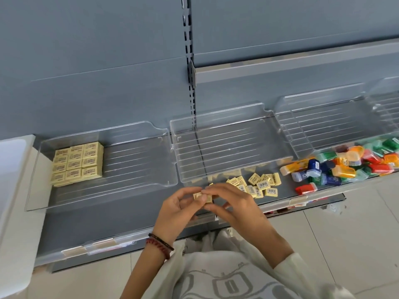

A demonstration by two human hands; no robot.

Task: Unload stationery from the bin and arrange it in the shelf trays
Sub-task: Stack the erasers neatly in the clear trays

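Nearest the camera, a pale printed garment covers the torso, and two bracelets sit on the left wrist. The left hand and the right hand meet above the shelf's front edge. The fingertips of both pinch the held erasers, small yellow blocks. There appear to be two, though the fingers cover part of them.

Just beyond the right hand, loose erasers lie scattered on the grey shelf, several barcode side up. To their right is a heap of coloured plastic cases.

Further back stand three clear trays side by side. The left tray holds the arranged erasers, a tight block in rows at its left end. The middle tray sits just behind the loose pile and the right tray behind the coloured heap.

Behind everything rises a blue-grey back panel with a slotted upright.
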